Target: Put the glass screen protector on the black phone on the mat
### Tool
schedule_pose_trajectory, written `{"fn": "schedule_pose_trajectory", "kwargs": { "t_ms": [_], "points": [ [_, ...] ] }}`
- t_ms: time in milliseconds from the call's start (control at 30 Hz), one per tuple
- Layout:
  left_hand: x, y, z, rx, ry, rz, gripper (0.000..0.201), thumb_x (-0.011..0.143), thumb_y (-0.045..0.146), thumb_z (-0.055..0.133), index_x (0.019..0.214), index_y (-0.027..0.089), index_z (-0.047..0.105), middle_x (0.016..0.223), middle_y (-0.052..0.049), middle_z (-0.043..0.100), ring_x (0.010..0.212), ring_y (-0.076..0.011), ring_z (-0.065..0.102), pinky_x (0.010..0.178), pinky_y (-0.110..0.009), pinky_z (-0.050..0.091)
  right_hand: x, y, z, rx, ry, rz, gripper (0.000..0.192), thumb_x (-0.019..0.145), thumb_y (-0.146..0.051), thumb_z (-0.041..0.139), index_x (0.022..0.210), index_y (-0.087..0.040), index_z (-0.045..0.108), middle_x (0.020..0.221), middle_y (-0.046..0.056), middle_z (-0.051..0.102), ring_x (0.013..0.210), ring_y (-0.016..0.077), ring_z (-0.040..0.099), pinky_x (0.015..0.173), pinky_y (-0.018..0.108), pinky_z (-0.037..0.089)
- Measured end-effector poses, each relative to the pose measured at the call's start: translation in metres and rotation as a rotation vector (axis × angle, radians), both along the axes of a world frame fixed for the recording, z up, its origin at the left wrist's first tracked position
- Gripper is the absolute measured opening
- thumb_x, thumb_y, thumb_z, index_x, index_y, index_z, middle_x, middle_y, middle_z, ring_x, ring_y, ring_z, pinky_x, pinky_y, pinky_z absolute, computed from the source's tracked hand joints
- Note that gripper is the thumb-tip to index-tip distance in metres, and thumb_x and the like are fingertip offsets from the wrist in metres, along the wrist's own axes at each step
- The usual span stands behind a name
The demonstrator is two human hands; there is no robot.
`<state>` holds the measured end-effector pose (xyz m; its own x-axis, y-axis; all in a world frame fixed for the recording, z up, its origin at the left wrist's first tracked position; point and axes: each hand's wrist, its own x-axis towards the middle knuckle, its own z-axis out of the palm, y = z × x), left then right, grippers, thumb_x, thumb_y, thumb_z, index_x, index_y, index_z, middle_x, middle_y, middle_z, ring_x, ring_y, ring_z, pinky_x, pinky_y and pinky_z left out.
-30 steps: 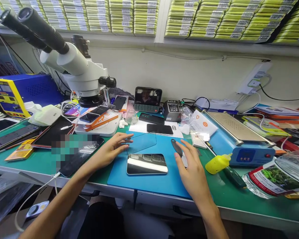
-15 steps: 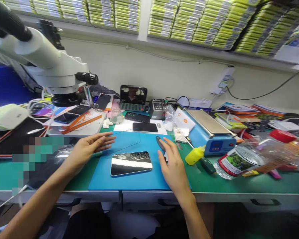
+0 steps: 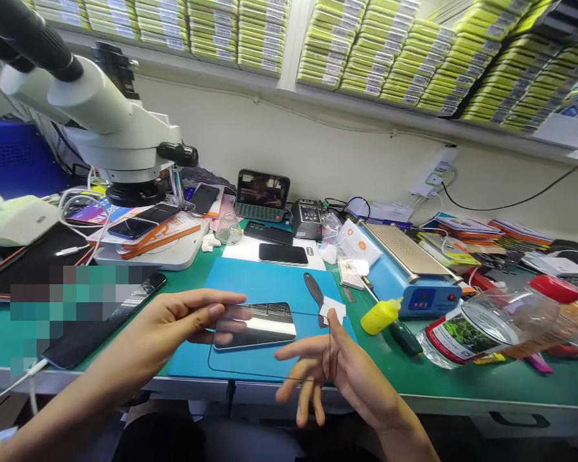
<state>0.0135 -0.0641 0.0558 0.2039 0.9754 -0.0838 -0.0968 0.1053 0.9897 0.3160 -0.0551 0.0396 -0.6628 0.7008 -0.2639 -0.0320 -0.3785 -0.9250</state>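
Observation:
My left hand (image 3: 192,321) pinches the left edge of a clear glass screen protector (image 3: 264,369) with a thin black border, tilted above the mat's front edge. At its right edge is my right hand (image 3: 327,372), palm turned up and fingers spread; whether they touch the glass I cannot tell. Behind the glass, a phone (image 3: 274,324) lies face up on the blue mat (image 3: 250,276), its screen reflecting light. To the right of that phone rests a dark-handled scraper (image 3: 314,289) with a white piece by its blade.
Right of the mat are a yellow squeeze bottle (image 3: 381,316), a red-capped plastic jar (image 3: 481,321) and a blue heating plate machine (image 3: 414,276). A microscope (image 3: 125,141) overhangs the left side. Behind the mat lies another phone (image 3: 283,254); a dark slab with a cable (image 3: 101,327) is at left.
My left hand has brought the clear glass nearer and lower, in front of the phone. My right hand has left the scraper's side, come down and turned palm up with fingers spread.

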Motion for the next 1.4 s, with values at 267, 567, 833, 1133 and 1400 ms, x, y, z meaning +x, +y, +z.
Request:
{"fn": "schedule_pose_trajectory", "kwargs": {
  "t_ms": [267, 567, 833, 1133, 1400],
  "points": [
    [0.007, -0.005, -0.003, 0.23, 0.119, -0.089, 0.036, 0.102, 0.057, 0.066, 0.123, 0.035, 0.084, 0.111, -0.006, 0.086, 0.105, -0.0313, 0.084, 0.089, -0.041, 0.071, 0.017, 0.002, -0.012, 0.052, 0.038, 0.064, 0.097, 0.098, -0.09, 0.03, 0.119, -0.01, 0.081, 0.084, 0.017, 0.084, 0.052, 0.0156, 0.074, 0.046, 0.02, 0.052],
    [0.009, -0.008, 0.008, 0.327, 0.179, -0.113, 0.036, 0.104, 0.06, 0.061, 0.115, 0.038, 0.086, 0.113, -0.002, 0.086, 0.1, -0.0286, 0.085, 0.088, -0.036, 0.071, 0.018, 0.014, -0.006, 0.048, 0.024, 0.15, 0.1, 0.099, -0.089, 0.024, 0.122, -0.011, 0.081, 0.094, 0.019, 0.084, 0.067, 0.0185, 0.077, 0.048, 0.021, 0.056],
    [-0.008, -0.011, 0.004, 0.501, 0.447, -0.117, 0.032, 0.109, 0.04, 0.055, 0.13, 0.045, 0.079, 0.117, 0.005, 0.085, 0.107, -0.026, 0.083, 0.095, -0.033, 0.069, 0.022, 0.031, 0.008, 0.239, -0.013, 0.283, 0.087, 0.089, -0.088, 0.059, 0.132, -0.015, 0.078, 0.106, 0.019, 0.085, 0.072, 0.0217, 0.079, 0.068, 0.033, 0.063],
    [-0.056, -0.014, -0.016, 0.679, 0.916, -0.162, 0.059, 0.102, 0.038, 0.064, 0.158, 0.052, 0.052, 0.164, 0.007, 0.056, 0.151, -0.0343, 0.055, 0.121, -0.048, 0.051, 0.004, 0.03, 0.054, 0.836, -0.639, 0.184, 0.067, 0.079, -0.045, 0.092, 0.143, -0.037, 0.072, 0.131, 0.004, 0.078, 0.121, 0.0307, 0.074, 0.104, 0.039, 0.061],
    [-0.045, -0.002, -0.048, 0.576, 0.931, -0.162, 0.084, 0.098, 0.046, 0.073, 0.169, 0.045, 0.03, 0.167, -0.006, 0.053, 0.145, -0.0325, 0.062, 0.113, -0.041, 0.058, -0.009, 0.047, 0.031, 0.989, -0.737, 0.112, 0.075, 0.077, -0.03, 0.086, 0.149, -0.035, 0.066, 0.141, 0.004, 0.072, 0.124, 0.0302, 0.072, 0.106, 0.04, 0.061]
  ]
}}
